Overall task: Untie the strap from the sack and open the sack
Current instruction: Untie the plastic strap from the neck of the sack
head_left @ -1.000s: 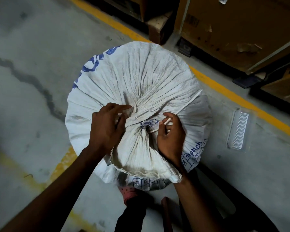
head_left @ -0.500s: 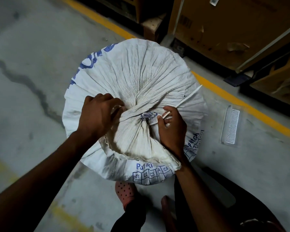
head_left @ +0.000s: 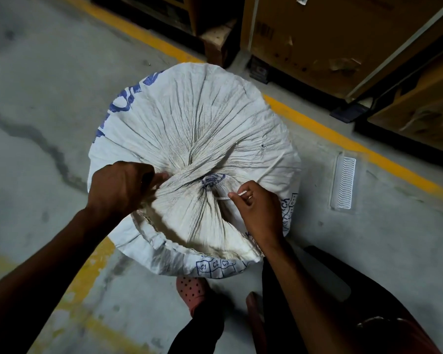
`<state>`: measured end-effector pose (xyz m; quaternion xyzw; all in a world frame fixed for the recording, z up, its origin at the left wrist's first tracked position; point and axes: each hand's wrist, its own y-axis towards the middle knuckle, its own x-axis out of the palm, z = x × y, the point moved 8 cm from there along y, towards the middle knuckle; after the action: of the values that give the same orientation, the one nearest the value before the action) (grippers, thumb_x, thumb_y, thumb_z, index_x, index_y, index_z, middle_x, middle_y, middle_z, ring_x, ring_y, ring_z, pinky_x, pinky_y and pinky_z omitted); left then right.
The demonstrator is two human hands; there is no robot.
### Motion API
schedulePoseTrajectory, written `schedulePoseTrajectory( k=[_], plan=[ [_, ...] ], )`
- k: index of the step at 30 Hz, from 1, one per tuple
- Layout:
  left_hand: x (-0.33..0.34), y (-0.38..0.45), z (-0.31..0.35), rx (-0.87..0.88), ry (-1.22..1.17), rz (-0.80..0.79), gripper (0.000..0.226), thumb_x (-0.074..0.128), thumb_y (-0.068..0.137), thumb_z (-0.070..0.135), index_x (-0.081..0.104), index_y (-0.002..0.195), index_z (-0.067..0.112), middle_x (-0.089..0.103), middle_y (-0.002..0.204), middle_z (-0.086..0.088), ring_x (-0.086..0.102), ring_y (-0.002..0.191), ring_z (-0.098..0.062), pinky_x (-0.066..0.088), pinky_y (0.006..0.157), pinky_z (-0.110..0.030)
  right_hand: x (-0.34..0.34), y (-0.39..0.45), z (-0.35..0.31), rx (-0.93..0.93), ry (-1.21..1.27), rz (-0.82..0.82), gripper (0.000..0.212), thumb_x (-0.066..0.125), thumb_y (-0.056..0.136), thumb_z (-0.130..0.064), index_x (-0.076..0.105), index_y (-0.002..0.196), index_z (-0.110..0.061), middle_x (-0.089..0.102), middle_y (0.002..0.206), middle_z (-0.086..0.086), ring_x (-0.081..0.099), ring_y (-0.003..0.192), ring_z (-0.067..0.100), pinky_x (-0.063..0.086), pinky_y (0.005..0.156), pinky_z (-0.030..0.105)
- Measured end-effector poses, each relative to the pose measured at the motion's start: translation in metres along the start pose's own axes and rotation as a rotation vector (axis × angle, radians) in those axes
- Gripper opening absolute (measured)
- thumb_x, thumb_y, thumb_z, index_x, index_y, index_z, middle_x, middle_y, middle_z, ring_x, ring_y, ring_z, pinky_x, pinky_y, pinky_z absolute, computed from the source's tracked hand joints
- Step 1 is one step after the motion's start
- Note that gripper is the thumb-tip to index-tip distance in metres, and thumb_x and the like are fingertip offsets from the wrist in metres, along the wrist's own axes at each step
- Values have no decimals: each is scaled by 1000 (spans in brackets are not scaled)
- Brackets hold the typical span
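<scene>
A full white woven sack with blue print stands upright on the concrete floor, its top gathered and twisted into a neck near the middle. A thin white strap circles the neck, and its loose end trails out to the right over the sack. My left hand grips the bunched cloth on the left side of the neck. My right hand pinches the strap just right of the neck. The flared mouth of the sack hangs toward me below both hands.
A clear plastic strip pack lies on the floor to the right. A yellow floor line runs diagonally behind the sack, with cardboard boxes and pallets beyond it. My feet, one in a pink dotted shoe, stand just below the sack.
My left hand has slid left and closed on the gathered cloth. My right hand has drawn back slightly with the strap between its fingers. The camera has moved a little closer.
</scene>
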<state>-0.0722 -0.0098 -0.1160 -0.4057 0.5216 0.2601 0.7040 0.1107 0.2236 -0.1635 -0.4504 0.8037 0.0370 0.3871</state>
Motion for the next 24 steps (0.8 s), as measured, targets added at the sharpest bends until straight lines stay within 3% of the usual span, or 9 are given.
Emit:
schedulePoseTrajectory(
  k=[6,16,21,24],
  plan=[
    [-8,-6,-10,-59,30,81,78,22,89,84,55,57,22,58,48,6,63,56,-26,52,55,-33,7,0,-7,-28,61,-100,23,81,82,-38,65,83,-22,70,69,-11,67,66,6,57,63,36],
    [-20,-12,-13,-69,17,129,83,19,84,91,46,50,21,48,44,2,54,47,-23,40,49,-28,4,-9,-10,-125,69,-141,19,79,86,-32,65,83,-20,69,74,-9,67,72,4,57,65,36],
    [-38,-13,-7,-52,52,114,74,43,89,79,49,58,11,44,47,-3,48,49,-29,39,50,-31,-1,-7,-20,-161,35,-153,20,79,86,-35,64,83,-22,70,76,-10,67,74,5,54,64,29],
    [-41,-20,-4,-51,44,60,65,59,92,63,41,59,11,36,46,-2,37,47,-27,26,49,-29,-4,-8,-20,-151,26,-182,19,81,85,-33,66,83,-21,68,73,-11,65,69,6,49,62,22]
  ],
)
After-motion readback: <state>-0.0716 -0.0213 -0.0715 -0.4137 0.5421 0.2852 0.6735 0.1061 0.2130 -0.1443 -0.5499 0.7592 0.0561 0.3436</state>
